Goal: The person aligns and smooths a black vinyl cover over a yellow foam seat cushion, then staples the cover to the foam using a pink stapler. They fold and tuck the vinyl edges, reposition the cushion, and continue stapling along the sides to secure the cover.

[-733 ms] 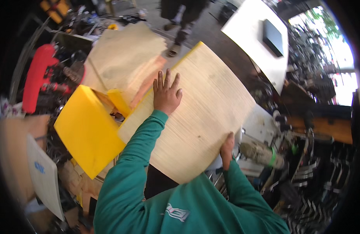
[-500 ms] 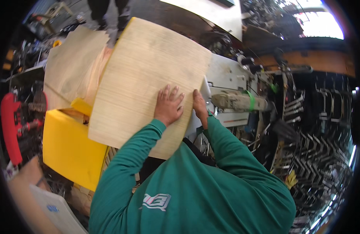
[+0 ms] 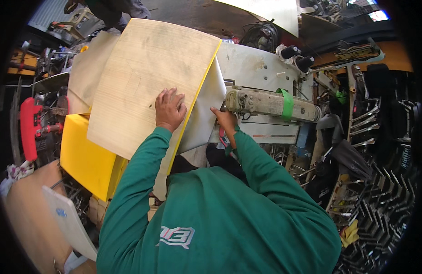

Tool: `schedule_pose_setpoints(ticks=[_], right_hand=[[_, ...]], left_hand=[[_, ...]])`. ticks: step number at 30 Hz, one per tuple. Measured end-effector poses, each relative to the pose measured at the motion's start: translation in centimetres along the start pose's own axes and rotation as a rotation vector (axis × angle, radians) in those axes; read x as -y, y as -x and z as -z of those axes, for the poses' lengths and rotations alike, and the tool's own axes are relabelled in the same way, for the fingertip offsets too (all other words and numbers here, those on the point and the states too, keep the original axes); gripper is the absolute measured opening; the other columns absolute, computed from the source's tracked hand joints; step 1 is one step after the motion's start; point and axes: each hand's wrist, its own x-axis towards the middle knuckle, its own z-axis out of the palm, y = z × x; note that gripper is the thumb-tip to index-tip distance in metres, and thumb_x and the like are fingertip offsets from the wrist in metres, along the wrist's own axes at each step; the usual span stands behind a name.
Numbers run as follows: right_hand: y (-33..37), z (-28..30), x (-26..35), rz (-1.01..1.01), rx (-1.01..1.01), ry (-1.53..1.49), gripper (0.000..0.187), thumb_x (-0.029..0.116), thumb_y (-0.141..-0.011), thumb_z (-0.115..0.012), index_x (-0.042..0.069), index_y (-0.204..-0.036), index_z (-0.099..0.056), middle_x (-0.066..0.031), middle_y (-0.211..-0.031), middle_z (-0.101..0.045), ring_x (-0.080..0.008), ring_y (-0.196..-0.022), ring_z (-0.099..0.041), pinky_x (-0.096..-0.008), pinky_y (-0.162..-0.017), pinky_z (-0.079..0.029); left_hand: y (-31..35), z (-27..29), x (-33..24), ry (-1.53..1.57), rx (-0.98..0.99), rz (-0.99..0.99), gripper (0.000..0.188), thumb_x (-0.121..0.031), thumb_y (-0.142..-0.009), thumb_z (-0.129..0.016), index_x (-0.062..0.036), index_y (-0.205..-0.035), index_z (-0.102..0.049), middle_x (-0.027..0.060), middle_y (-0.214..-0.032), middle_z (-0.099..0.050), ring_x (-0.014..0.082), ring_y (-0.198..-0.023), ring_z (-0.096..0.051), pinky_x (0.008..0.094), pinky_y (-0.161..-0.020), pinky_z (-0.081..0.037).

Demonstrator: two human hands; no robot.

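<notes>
A large pale wood-grain sheet (image 3: 142,77) with a yellow edge lies tilted in front of me. My left hand (image 3: 170,110) rests flat on its right part, fingers spread. Under its right side, a white sheet (image 3: 203,109) angles downward. My right hand (image 3: 227,122) grips the outer edge of this white sheet; the thumb shows on its face and the other fingers are mostly hidden. Close beyond that hand stands a worn beige sewing machine (image 3: 261,102) with a green band (image 3: 286,104) round its arm.
At left are a yellow box-like piece (image 3: 90,155), more pale sheets (image 3: 85,75) and a red tool (image 3: 29,128). Thread cones (image 3: 295,57) stand behind the machine on its worn white table (image 3: 247,61). Many metal tools (image 3: 380,196) hang at right. A person's legs (image 3: 115,11) show at the far left.
The wood-grain sheet has shifted left and tilted, exposing its yellow right edge and more of the white sheet. My left hand moved left with it; my right hand went from its edge to the white sheet.
</notes>
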Motion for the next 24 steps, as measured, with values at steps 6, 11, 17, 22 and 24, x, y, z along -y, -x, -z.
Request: schedule_pose_setpoints(ticks=[6,11,17,22,24], right_hand=[[1.0,0.7,2.1,0.275,0.106,0.108,0.064,0.057,-0.095,-0.073,-0.006,-0.095,-0.079,-0.0271,-0.091,-0.079,-0.0425,-0.089,-0.079,-0.0503,-0.081,-0.06],[4.0,2.6,3.6,0.241,0.161,0.039,0.056,0.051,-0.096,-0.073,-0.004,-0.094,-0.079,-0.0289,-0.091,-0.078,-0.0432,-0.088,-0.078,-0.0512,-0.08,-0.059],[4.6,-0.5,10.2,0.444,0.123,0.004,0.053,0.047,-0.097,-0.072,-0.004,-0.087,-0.079,-0.0291,-0.086,-0.075,-0.0457,-0.088,-0.077,-0.0512,-0.082,-0.059],[3.1,-0.2,13.7,0.455,0.285,0.192,0.046,0.041,-0.096,-0.068,-0.002,-0.09,-0.081,-0.0309,-0.092,-0.075,-0.0454,-0.091,-0.077,-0.0509,-0.084,-0.061],[2.9,1.2,14.9,0.479,0.315,0.419,0.046,0.041,-0.095,-0.066,-0.002,-0.09,-0.081,-0.0311,-0.094,-0.075,-0.0448,-0.092,-0.078,-0.0514,-0.085,-0.061]], left_hand=[[-0.1,-0.3,-1.0,-0.063,-0.079,-0.028,0.032,-0.025,-0.09,-0.074,-0.0179,-0.122,-0.077,0.0104,-0.148,-0.063,0.0402,-0.142,-0.052,0.0517,-0.122,-0.043],[0.1,-0.4,-1.5,-0.077,-0.092,-0.04,0.032,-0.025,-0.089,-0.076,-0.0181,-0.12,-0.077,0.0111,-0.142,-0.067,0.0404,-0.137,-0.056,0.0507,-0.119,-0.046],[0.5,0.2,-2.0,-0.009,-0.086,-0.065,0.021,-0.029,-0.089,-0.078,-0.0164,-0.105,-0.077,0.0064,-0.116,-0.072,0.0322,-0.114,-0.064,0.0498,-0.099,-0.052],[1.1,1.5,-2.7,0.067,0.103,-0.218,0.019,-0.033,-0.087,-0.079,-0.0165,-0.089,-0.07,0.003,-0.086,-0.062,0.0264,-0.089,-0.061,0.0461,-0.08,-0.048],[1.1,1.5,-2.9,-0.001,0.106,-0.21,0.019,-0.033,-0.087,-0.079,-0.0172,-0.088,-0.07,0.0025,-0.087,-0.062,0.0263,-0.09,-0.061,0.0438,-0.079,-0.047]])
